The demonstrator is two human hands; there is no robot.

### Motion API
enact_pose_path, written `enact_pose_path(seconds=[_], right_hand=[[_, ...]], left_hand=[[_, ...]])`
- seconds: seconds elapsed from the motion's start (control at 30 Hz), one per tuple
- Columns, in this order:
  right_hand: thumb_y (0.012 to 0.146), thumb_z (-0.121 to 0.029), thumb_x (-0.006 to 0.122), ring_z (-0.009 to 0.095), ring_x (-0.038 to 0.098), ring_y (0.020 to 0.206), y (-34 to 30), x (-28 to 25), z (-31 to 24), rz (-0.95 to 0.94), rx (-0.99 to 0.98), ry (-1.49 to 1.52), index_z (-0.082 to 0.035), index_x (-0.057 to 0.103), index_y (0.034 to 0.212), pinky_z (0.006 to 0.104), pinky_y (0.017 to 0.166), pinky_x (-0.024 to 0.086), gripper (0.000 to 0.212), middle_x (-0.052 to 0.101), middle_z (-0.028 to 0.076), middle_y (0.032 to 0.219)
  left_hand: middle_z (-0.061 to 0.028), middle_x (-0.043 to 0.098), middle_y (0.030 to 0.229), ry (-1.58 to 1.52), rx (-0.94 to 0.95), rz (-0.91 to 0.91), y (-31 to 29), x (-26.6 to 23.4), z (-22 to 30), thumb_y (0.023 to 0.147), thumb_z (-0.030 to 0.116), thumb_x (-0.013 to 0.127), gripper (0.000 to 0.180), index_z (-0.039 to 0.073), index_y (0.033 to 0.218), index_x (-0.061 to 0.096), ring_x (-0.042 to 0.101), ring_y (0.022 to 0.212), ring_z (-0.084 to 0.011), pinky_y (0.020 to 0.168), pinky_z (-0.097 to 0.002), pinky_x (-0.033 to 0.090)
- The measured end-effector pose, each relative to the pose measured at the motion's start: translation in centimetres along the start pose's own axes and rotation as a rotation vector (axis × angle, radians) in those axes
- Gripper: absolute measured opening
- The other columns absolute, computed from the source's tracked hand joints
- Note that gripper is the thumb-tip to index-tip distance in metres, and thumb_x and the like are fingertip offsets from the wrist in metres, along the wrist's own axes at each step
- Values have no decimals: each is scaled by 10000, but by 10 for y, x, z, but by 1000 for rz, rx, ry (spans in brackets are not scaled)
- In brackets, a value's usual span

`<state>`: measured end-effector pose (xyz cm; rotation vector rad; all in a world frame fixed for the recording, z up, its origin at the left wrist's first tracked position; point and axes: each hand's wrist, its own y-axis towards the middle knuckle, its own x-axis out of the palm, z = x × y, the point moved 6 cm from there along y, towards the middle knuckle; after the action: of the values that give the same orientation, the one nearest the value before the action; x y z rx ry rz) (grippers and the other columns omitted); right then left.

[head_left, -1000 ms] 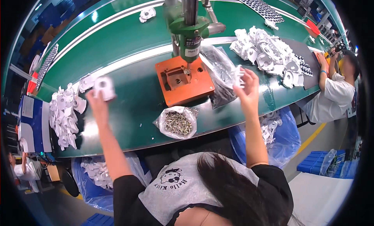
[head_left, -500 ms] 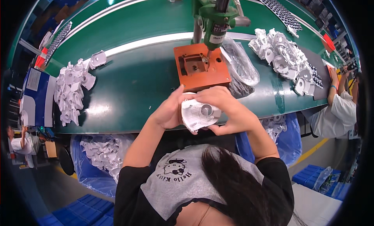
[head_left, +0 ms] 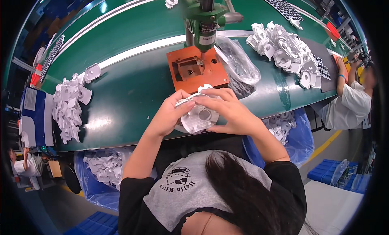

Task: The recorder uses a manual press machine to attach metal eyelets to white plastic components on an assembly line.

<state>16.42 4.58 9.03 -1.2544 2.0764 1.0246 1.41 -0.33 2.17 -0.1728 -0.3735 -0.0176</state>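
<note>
Between both hands I hold a white plastic housing (head_left: 197, 118) with a round hole, above the near edge of the green table. My left hand (head_left: 168, 114) is closed on its left side, thumb across the top. From the right, my right hand (head_left: 227, 111) grips the same part, fingers over its upper edge. A lobed white end sticks up past the fingers; whether it belongs to a second piece I cannot tell. Just beyond my hands stands an orange fixture block (head_left: 210, 79) with a recess, under a green press (head_left: 206, 24) whose spindle reaches down to it.
White plastic parts lie heaped at left (head_left: 69, 107) and right (head_left: 283, 48). A clear plastic bag (head_left: 239, 61) sits beside the fixture. Blue-lined bins hold more parts below the table edge, left (head_left: 87, 186) and right (head_left: 302, 133). A co-worker (head_left: 350, 101) sits at far right.
My hands have turned the white housing and drawn closer together around it. A lobed end now shows above my fingers. The whole view has shifted slightly.
</note>
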Motion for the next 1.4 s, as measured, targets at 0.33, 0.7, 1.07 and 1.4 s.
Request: enact_pose_path(seconds=[0.33,0.7,1.07,1.4], right_hand=[[653,-123,752,287,419,1235,-4,-11,5,-26,53,155,-127,466,1296,408,1002,273,703,514,70,1280],[655,-169,751,265,455,1151,-8,3,7,-167,16,285,-119,471,1327,389,955,307,730,534,65,1262],[681,-138,728,309,419,1225,-8,-2,11,-58,40,276,-110,463,1322,428,1006,297,694,508,86,1312],[654,-181,794,320,407,1256,-6,-12,22,143,-8,198,-86,479,1277,413,1019,305,704,519,125,1255]], left_hand=[[-143,579,1081,-513,-282,-212,1,28,-11,990,402,334,417,41,1106,508,636,945,-297,665,-520,583],[-82,590,989,-351,-276,-156,0,18,-23,1000,315,370,319,31,1064,503,611,870,-151,777,-290,520],[-230,596,1084,-494,-340,-255,-6,31,-12,991,411,297,452,36,1218,408,661,833,-410,552,-474,595],[-82,632,864,477,37,-1,-5,14,18,880,172,604,203,18,1008,572,592,774,-109,717,-250,463]])
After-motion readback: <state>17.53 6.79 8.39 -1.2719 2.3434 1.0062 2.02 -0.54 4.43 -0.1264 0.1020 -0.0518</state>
